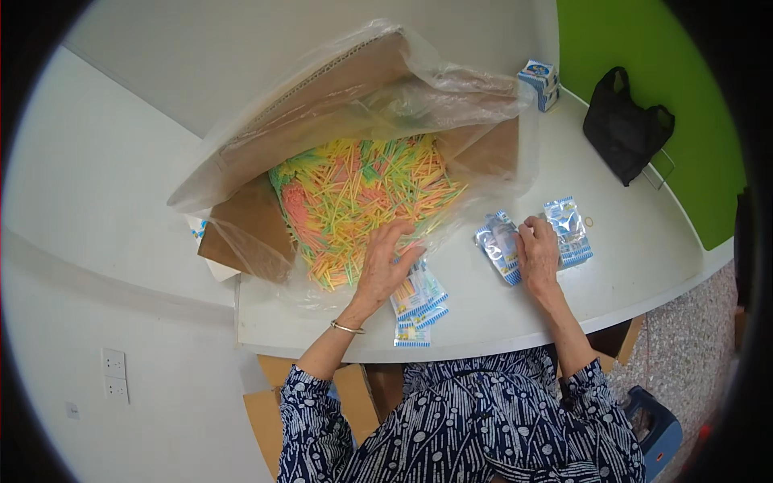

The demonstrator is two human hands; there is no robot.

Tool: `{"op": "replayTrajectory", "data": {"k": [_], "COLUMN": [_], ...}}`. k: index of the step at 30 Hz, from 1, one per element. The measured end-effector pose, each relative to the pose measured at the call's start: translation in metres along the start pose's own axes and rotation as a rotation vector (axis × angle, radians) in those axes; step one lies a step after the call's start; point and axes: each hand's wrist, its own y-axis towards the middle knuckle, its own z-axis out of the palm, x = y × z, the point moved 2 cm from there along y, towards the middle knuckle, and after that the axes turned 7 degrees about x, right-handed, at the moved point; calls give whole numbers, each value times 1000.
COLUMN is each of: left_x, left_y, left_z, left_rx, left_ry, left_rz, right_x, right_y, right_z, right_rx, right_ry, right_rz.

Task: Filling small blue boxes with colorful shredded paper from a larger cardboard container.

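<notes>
Our half-open left hand (386, 262) is between bright sticks (362, 193) and a packet pile (420, 296), set close probably for easy reach. Our right hand (538, 256) curls at silver packets (501, 249); we cannot tell either's grip.

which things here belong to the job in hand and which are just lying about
Apparently in the job:
- coloured sticks in the open carton
- printed packets by the left hand
- silvery packets at the right hand

Apparently lying about:
- black bag
- small blue-and-white boxes
</notes>
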Motion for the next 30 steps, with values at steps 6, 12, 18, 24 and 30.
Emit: {"op": "replayTrajectory", "data": {"k": [6, 12, 18, 24, 30], "left_x": [-39, -44, -29, -21, 2], "left_y": [32, 33, 16, 13, 37], "left_z": [18, 16, 19, 19, 5], "left_rx": [12, 220, 120, 143, 165], "left_ry": [-232, -388, -343, -313, -84], "left_rz": [114, 28, -30, -61, 94], "right_x": [41, 44, 56, 58, 44], "right_y": [22, 23, 24, 24, 20], "right_z": [-39, -11, -2, 4, 11], "right_rx": [49, 386, 529, 603, 507], "right_ry": [400, 1004, 1080, 942, 886], "right_rz": [-41, 262, 325, 275, 247]}}
